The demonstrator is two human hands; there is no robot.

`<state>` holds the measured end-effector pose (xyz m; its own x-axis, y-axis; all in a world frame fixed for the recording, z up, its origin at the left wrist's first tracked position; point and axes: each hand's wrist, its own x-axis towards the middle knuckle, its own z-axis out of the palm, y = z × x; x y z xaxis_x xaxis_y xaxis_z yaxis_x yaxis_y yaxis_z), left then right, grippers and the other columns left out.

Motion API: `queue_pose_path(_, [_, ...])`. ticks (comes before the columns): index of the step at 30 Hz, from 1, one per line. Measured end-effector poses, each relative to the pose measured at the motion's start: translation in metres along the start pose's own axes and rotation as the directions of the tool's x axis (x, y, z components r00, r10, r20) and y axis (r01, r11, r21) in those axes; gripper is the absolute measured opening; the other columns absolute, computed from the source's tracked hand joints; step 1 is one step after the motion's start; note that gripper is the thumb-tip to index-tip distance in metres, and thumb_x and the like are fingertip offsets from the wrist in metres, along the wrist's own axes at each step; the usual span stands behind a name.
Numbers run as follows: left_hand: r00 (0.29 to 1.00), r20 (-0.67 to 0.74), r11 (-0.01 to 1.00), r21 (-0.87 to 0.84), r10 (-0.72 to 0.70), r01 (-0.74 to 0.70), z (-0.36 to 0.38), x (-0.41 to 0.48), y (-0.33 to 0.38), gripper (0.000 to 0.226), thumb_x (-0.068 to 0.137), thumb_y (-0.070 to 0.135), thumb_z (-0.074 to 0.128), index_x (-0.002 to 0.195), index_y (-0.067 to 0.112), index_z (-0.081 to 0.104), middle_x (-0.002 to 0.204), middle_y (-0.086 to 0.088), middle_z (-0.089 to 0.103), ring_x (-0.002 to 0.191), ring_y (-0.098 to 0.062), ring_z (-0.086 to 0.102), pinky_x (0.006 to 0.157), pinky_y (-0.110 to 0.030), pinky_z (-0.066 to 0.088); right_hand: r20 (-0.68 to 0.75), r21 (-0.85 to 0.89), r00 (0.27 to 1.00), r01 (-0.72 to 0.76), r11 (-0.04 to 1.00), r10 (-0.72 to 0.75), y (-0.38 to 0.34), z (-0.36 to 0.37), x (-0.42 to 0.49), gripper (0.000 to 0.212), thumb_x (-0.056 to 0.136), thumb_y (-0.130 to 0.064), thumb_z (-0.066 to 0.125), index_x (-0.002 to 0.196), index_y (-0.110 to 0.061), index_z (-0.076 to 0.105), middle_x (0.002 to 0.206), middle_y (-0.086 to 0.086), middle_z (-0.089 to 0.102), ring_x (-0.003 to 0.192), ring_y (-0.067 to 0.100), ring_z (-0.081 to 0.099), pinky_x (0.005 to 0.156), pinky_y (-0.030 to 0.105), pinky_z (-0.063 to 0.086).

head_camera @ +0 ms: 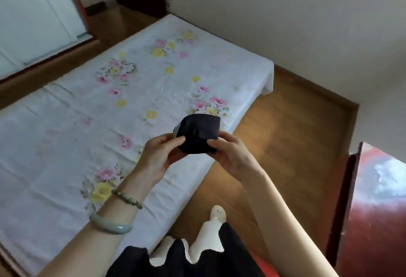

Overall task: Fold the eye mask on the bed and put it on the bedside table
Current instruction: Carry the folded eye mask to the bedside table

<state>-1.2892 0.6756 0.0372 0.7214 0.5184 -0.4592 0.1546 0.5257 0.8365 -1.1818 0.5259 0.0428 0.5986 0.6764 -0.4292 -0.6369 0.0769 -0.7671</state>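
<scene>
We judge the folding nearly done: both hands pinch the eye mask [198, 134] in mid-air at the centre of the frame, above the bed [131, 92] edge. The left hand [160, 156] and right hand [230, 156] each have a grip clenched on its lower corners. It looks doubled over, dark and compact. Next, we carry it to the red-brown counter [377, 199] at lower right.

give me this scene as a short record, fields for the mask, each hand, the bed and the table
eye mask: dark eye mask, folded into a compact bundle, held in the air over the bed's edge
left hand: left hand, grip on the mask's left side; two bracelets on that wrist
right hand: right hand, grip on the mask's right side
bed: floral sheet, nothing lying on it
bedside table: reddish-brown table at right, mask not yet on it
</scene>
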Motion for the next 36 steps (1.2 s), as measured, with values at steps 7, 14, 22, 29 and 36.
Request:
queue_pose_path(7, [0.979,0.182,0.993,0.093,-0.090,0.074,0.117,0.050,-0.005,0.011,0.088,0.000,0.060,0.093,-0.002,0.070,0.083,-0.016,0.074,0.075,-0.023,0.073,0.063,-0.027,0.058,-0.132,0.052,0.983,0.140,0.989,-0.132,-0.063,-0.095,-0.008,0.026,0.081,0.008,0.057,0.106,0.002,0.062,0.086,0.010,0.074,0.082,0.023,0.071,0.071,0.026,0.055])
queue_pose_path(14, [0.913,0.385,0.985,0.153,-0.134,0.080,0.252,0.102,-0.009,0.021,0.090,-0.001,0.057,0.080,0.004,0.074,0.079,-0.013,0.076,0.072,-0.019,0.074,0.062,-0.026,0.058,-0.276,0.024,0.934,0.245,0.969,-0.229,-0.146,-0.193,-0.010,0.023,0.082,0.011,0.054,0.096,-0.003,0.066,0.080,0.009,0.072,0.073,0.020,0.069,0.068,0.027,0.057])
queue_pose_path(22, [0.851,0.485,0.967,0.238,-0.201,0.092,0.351,0.162,-0.010,0.018,0.090,-0.002,0.058,0.105,-0.008,0.066,0.096,-0.020,0.073,0.087,-0.026,0.073,0.070,-0.028,0.059,-0.369,0.017,0.878,0.333,0.943,-0.304,-0.204,-0.267,0.015,0.024,0.081,0.014,0.054,0.098,0.000,0.064,0.078,0.008,0.073,0.070,0.017,0.069,0.063,0.024,0.055])
queue_pose_path(29, [0.808,0.523,0.951,0.274,-0.270,0.141,0.415,0.251,-0.003,0.018,0.090,-0.002,0.057,0.106,-0.002,0.067,0.095,-0.015,0.075,0.087,-0.023,0.074,0.068,-0.027,0.058,-0.455,0.013,0.843,0.329,0.944,-0.287,-0.252,-0.317,0.082,0.025,0.080,0.013,0.056,0.101,0.001,0.064,0.083,0.010,0.072,0.075,0.020,0.069,0.068,0.026,0.056])
queue_pose_path(36, [0.779,0.560,0.942,0.315,-0.282,0.115,0.488,0.354,0.015,0.015,0.090,-0.001,0.058,0.100,0.001,0.069,0.090,-0.013,0.076,0.082,-0.020,0.074,0.066,-0.025,0.058,-0.529,0.010,0.805,0.322,0.947,-0.268,-0.322,-0.364,0.166,0.030,0.081,0.012,0.055,0.108,0.005,0.063,0.091,0.016,0.070,0.080,0.022,0.067,0.069,0.026,0.055])
